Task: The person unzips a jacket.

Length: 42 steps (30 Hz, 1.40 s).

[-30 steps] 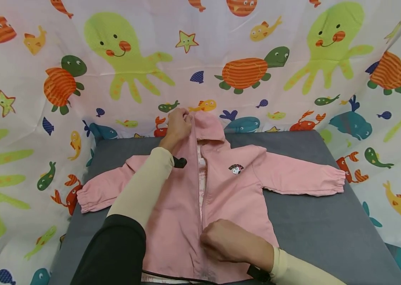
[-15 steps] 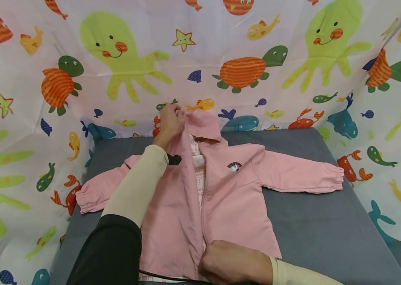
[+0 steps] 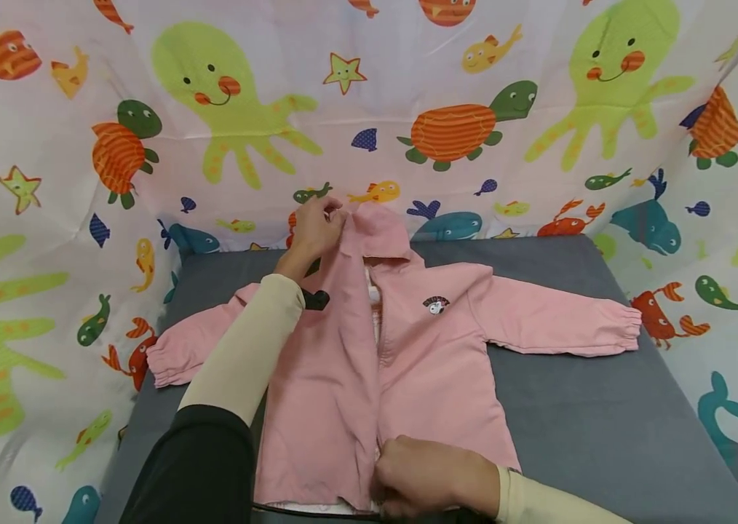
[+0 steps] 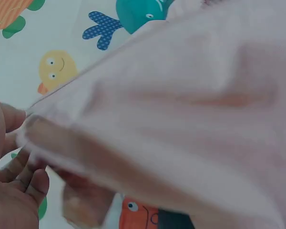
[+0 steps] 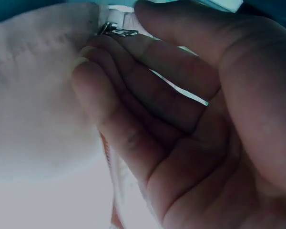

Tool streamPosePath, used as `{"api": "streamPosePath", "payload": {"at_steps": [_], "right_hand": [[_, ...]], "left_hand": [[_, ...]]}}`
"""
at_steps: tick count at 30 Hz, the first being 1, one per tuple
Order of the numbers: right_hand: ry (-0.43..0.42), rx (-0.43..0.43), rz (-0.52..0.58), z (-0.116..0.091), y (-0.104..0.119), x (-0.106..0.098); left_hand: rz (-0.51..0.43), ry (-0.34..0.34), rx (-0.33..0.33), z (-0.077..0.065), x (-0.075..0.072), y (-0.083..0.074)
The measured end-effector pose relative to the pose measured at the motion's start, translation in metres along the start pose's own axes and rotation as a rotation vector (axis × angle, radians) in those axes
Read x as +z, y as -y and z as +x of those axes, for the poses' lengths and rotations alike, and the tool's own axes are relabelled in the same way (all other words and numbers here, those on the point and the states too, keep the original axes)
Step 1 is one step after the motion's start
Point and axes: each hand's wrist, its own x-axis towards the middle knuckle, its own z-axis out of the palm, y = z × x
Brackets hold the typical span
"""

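Note:
A pink hooded jacket (image 3: 434,364) lies spread front up, its front parted at the collar over a patterned lining. Upper left, my left hand (image 3: 318,227) pinches the fabric beside the hood (image 3: 378,229). The left wrist view has that cloth (image 4: 181,119) stretched out from the fingertips of my left hand (image 4: 19,162). Down at the hem, my right hand (image 3: 431,477) is curled at the front zipper. In the right wrist view a metal zipper pull (image 5: 125,32) sits between thumb and index finger of my right hand (image 5: 181,129).
Under the jacket is a grey padded surface (image 3: 559,407). A white curtain (image 3: 264,58) printed with sea animals hangs behind it and at both sides. The jacket's sleeve (image 3: 565,320) reaches out to the right. A small character badge (image 3: 436,305) marks the chest.
My right hand has moved down along the zipper to the hem. My left hand has shifted slightly left, still pinching the fabric by the hood.

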Motion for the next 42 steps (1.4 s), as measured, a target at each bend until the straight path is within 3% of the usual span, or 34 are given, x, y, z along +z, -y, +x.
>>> {"api": "streamPosePath", "payload": {"at_steps": [8,15,22,32,42], "right_hand": [[-0.089,0.007,0.074,-0.006,-0.011,-0.007],[-0.255,0.09,-0.017,-0.011,-0.03,-0.017],[-0.336,0.213,-0.112,-0.017,-0.041,-0.019],[-0.333,0.297,-0.154,-0.02,-0.054,-0.015],[-0.32,0.287,-0.126,-0.019,-0.058,-0.012]], "left_hand": [[0.011,0.003,0.062,-0.017,-0.005,0.01],[0.024,-0.025,0.165,-0.041,-0.014,0.0],[0.101,-0.076,0.229,-0.072,-0.018,-0.007],[0.115,-0.093,0.255,-0.134,-0.016,0.002],[0.034,-0.064,0.264,-0.215,0.005,0.015]]}}
